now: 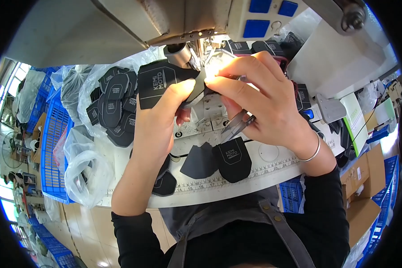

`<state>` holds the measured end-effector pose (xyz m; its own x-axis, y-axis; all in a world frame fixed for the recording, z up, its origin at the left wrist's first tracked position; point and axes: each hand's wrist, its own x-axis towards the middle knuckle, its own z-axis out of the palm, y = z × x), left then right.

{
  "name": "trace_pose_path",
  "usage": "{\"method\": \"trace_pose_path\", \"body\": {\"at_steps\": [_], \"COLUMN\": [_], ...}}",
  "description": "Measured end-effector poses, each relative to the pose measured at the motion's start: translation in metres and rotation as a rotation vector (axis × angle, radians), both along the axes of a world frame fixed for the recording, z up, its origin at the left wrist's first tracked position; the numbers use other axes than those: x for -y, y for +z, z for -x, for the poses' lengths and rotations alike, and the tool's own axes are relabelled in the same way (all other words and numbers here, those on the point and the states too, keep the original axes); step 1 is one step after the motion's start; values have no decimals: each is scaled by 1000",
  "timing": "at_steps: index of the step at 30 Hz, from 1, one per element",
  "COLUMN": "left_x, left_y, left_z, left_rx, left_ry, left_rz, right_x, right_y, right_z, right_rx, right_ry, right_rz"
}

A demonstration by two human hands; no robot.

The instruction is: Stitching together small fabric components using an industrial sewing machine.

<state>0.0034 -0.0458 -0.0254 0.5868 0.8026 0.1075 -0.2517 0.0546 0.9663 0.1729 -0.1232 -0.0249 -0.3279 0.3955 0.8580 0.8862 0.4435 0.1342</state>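
Note:
My left hand grips a black fabric pad with pale printing and stitched lines, thumb on top and fingers curled beneath. It is held at the sewing machine's lit needle area. The pad's right-hand edge meets the pinched thumb and forefinger of my right hand. Metal thread snips are tucked in that same hand, their blades pointing down and left. Glare hides exactly what its fingertips pinch. Below my hands, a plain dark grey piece lies beside a printed black pad.
Overhead is the machine's pale head. Several black pads are heaped at the left, near clear plastic bags and a blue crate. A ruler strip follows the table's front edge. Cardboard boxes stand at right.

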Motion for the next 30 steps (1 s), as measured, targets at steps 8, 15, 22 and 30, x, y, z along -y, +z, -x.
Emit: {"method": "trace_pose_path", "body": {"at_steps": [8, 15, 22, 30], "left_x": [-4, -11, -12, -4], "left_y": [1, 1, 1, 0], "left_z": [-7, -13, -13, -19], "left_rx": [-6, -2, 33, 90], "left_ry": [51, 78, 55, 146], "left_rz": [-50, -45, -52, -76], "right_x": [8, 6, 7, 3], "right_y": [4, 4, 5, 1], "right_z": [5, 4, 4, 2], "right_rx": [-65, -67, -56, -27], "right_ry": [-19, -7, -7, -9], "right_rz": [85, 78, 87, 26]}}
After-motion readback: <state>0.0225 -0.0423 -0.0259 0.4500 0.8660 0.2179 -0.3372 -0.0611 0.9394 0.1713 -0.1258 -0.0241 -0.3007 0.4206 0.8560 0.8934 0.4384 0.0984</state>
